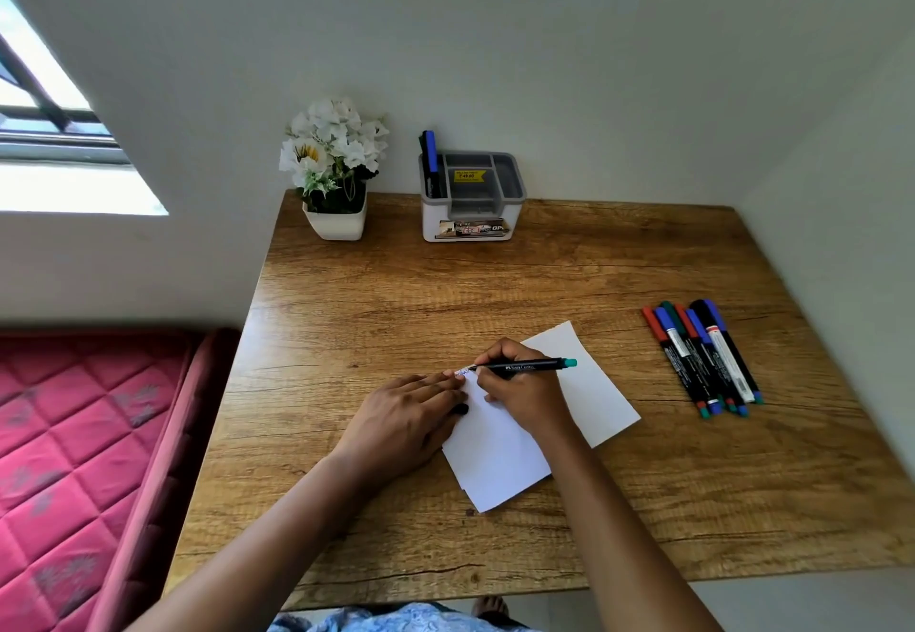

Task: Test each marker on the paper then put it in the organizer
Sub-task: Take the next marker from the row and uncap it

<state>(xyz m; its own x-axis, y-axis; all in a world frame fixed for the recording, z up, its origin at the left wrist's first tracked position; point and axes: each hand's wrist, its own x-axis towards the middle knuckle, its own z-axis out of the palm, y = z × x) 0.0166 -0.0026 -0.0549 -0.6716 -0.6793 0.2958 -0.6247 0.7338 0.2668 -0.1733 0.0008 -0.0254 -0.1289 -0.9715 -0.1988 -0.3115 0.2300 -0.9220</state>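
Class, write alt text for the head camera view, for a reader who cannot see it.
A right hand draws a marker across paper while the left hand holds the sheet flat on a wooden desk. More markers lie to the right; an organizer and flowers stand at the back.

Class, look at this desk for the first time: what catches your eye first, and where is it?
At the centre, the right hand writes with a black marker on white paper that the left hand holds flat. A row of markers lies to the right. At the back stand an organizer and white flowers.
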